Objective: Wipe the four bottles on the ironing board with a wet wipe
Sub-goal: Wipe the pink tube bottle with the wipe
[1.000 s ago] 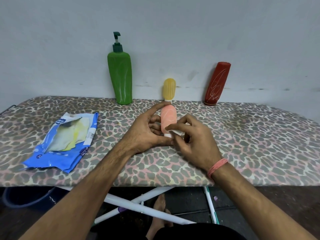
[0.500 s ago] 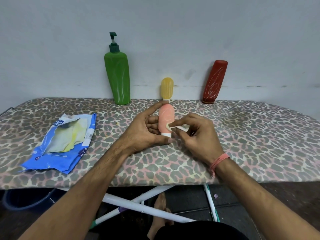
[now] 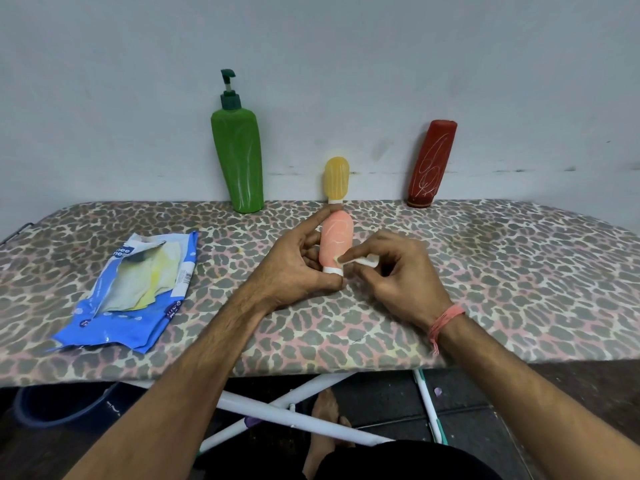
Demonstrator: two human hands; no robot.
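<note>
Wiping step on pink bottle (image 3: 336, 239), upright mid ironing board (image 3: 485, 271): left hand (image 3: 294, 268) grips it, right hand (image 3: 398, 271) pinches wet wipe (image 3: 360, 260) against its side; next likely turn it, finish wiping

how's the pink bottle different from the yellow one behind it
The pink bottle is gripped by the left hand while the right hand presses a wipe to it; the yellow bottle stands untouched by the wall. Pink sits nearer the person, yellow farther back. Both are small, rounded, cap-down with white caps.
</note>
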